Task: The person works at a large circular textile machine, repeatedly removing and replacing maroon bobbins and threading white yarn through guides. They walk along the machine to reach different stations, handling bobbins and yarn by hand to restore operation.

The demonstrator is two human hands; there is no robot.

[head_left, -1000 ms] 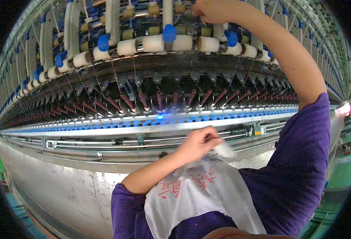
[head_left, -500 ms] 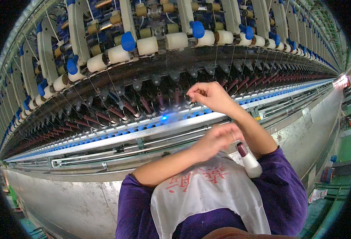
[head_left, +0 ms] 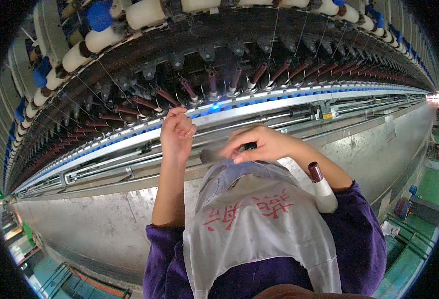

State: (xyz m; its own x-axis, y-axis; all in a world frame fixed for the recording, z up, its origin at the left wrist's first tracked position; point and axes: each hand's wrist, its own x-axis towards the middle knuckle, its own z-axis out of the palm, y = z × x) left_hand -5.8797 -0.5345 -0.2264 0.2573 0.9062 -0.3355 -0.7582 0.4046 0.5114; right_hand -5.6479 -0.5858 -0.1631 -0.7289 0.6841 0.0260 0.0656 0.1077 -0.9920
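Looking down through the head view: left hand point(head_left: 177, 132) raised in front of the long bright rail point(head_left: 299, 102), just below the slanted row of brown spindles point(head_left: 212, 84), fingers curled in loosely with the tips drawn together. Impossible to tell whether a fine thread sits between them; nothing thicker shows there. Right hand point(head_left: 267, 144) lower and nearer the body, just above the top edge of the pale apron point(head_left: 259, 229), fingers bent round a small dark piece point(head_left: 250, 146) pinched at the fingertips, mostly hidden by the hand. White bobbin with a brown tip point(head_left: 322, 188) standing up beside the right forearm, seemingly tucked against the purple sleeve point(head_left: 364, 239). Fat white bobbins point(head_left: 145, 12) lined along the top of the machine, thin threads running down from them toward the spindles. Judged from this, fine work between the two hands close to the spindle row, probably with a thread end. Calling next for a steady pinch and a short, careful reach up to one spindle, without brushing the neighbouring threads.
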